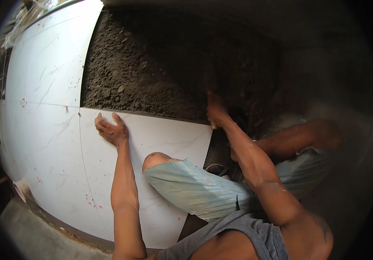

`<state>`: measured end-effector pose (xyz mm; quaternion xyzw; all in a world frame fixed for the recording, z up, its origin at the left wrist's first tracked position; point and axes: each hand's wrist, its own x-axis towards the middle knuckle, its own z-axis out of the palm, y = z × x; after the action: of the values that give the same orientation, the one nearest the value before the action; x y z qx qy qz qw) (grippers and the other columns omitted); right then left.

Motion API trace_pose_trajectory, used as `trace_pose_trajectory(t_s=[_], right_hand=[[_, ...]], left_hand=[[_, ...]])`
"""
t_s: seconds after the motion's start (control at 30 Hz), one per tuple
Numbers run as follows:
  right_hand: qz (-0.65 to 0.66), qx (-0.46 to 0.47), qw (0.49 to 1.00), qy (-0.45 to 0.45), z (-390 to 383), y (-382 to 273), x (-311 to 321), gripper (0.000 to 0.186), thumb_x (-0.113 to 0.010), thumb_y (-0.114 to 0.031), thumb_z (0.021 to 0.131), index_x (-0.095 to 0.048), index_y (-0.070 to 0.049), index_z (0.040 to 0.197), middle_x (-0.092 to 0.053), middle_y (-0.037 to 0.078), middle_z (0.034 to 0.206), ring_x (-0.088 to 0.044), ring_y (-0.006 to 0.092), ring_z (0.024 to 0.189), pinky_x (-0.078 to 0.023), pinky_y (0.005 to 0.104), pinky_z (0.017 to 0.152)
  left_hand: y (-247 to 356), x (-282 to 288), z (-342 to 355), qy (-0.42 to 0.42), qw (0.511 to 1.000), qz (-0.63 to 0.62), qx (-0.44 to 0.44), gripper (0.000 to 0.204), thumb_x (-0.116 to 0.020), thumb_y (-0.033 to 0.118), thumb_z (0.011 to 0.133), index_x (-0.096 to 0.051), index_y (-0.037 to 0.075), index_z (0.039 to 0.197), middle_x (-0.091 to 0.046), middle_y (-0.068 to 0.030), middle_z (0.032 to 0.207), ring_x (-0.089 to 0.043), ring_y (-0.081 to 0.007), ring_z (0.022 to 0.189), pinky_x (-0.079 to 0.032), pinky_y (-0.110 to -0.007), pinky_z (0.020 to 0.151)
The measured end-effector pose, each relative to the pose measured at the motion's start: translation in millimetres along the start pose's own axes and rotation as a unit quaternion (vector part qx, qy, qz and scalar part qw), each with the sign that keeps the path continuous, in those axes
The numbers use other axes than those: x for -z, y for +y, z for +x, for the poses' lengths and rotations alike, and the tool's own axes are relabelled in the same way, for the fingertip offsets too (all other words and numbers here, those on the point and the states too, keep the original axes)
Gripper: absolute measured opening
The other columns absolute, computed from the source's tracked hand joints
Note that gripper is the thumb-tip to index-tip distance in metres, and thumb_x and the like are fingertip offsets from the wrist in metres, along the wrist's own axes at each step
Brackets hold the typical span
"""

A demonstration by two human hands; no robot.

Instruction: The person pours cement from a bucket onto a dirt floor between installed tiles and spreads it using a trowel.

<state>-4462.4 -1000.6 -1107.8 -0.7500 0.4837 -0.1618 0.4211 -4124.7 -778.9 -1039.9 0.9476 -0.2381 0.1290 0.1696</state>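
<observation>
My left hand (112, 130) rests on a white marble-patterned floor tile (164, 134), close to its far edge, with the fingers apart and nothing in them. Beyond that edge spreads a bed of grey-brown crumbly mortar (125, 73). My right hand (216, 110) is closed around a trowel-like tool with a light wooden handle (214, 126), whose butt shows below the fist. The tool's far end points into the mortar and is lost in deep shadow. My right hand is just past the tile's right corner.
More white tiles (48, 65) lie to the left, with small red bits (66, 107) at the joints. A pale round container (21, 190) is at the lower left tile edge. Dark walls (325, 69) rise at the right. My bent knee (157, 159) is over the tile.
</observation>
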Motion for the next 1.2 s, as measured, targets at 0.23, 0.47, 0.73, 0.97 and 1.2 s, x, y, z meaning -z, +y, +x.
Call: trace_pose_trajectory(t_s=[0.23, 0.47, 0.73, 0.97, 1.2], right_hand=[[-0.335, 0.185, 0.924, -0.029, -17, -21, -40, 0.033, -0.045, -0.035, 0.101, -0.054, -0.006, 0.115, -0.059, 0.021, 0.104, -0.061, 0.0351, 0.095, -0.047, 0.0487, 0.086], [-0.056, -0.023, 0.938, -0.343, 1, -218, -88, 0.035, -0.034, -0.024, 0.102, -0.058, 0.001, 0.108, -0.059, 0.029, 0.11, -0.059, 0.0452, 0.103, -0.047, 0.0517, 0.087], [-0.185, 0.045, 0.899, -0.393, 35, -248, -76, 0.043, -0.039, -0.036, 0.101, -0.059, 0.002, 0.096, -0.064, 0.028, 0.093, -0.062, 0.0454, 0.092, -0.046, 0.0534, 0.08], [-0.248, 0.075, 0.862, -0.436, 28, -285, -98, 0.042, -0.041, -0.038, 0.1, -0.058, -0.001, 0.104, -0.065, 0.029, 0.099, -0.063, 0.0468, 0.09, -0.048, 0.0561, 0.08], [-0.225, 0.163, 0.873, -0.401, 73, -333, -200, 0.045, -0.042, -0.038, 0.099, -0.062, 0.001, 0.105, -0.066, 0.029, 0.098, -0.066, 0.0453, 0.085, -0.05, 0.055, 0.077]], left_hand=[[-57, 16, 5, 0.023, 0.999, 0.039, 0.014, 0.059, -0.053, 0.047, 0.094, -0.043, 0.003, 0.132, -0.046, -0.0146, 0.127, -0.047, -0.0337, 0.12, -0.039, -0.047, 0.098], [-115, 60, -12, 0.046, 0.995, 0.076, 0.055, 0.059, -0.053, 0.047, 0.094, -0.043, 0.002, 0.132, -0.046, -0.0172, 0.128, -0.046, -0.0341, 0.122, -0.04, -0.048, 0.098], [-87, 53, 6, 0.012, 0.998, 0.036, 0.049, 0.059, -0.056, 0.043, 0.091, -0.043, 0.002, 0.131, -0.047, -0.0189, 0.128, -0.045, -0.036, 0.123, -0.036, -0.048, 0.101], [-94, 68, 17, -0.002, 0.997, 0.021, 0.07, 0.056, -0.06, 0.035, 0.089, -0.044, 0.003, 0.132, -0.046, -0.0179, 0.128, -0.045, -0.0355, 0.122, -0.035, -0.048, 0.101], [-72, 39, 28, -0.001, 0.999, -0.015, 0.037, 0.056, -0.061, 0.032, 0.086, -0.044, 0.004, 0.132, -0.046, -0.0165, 0.127, -0.048, -0.0342, 0.115, -0.039, -0.048, 0.095]])
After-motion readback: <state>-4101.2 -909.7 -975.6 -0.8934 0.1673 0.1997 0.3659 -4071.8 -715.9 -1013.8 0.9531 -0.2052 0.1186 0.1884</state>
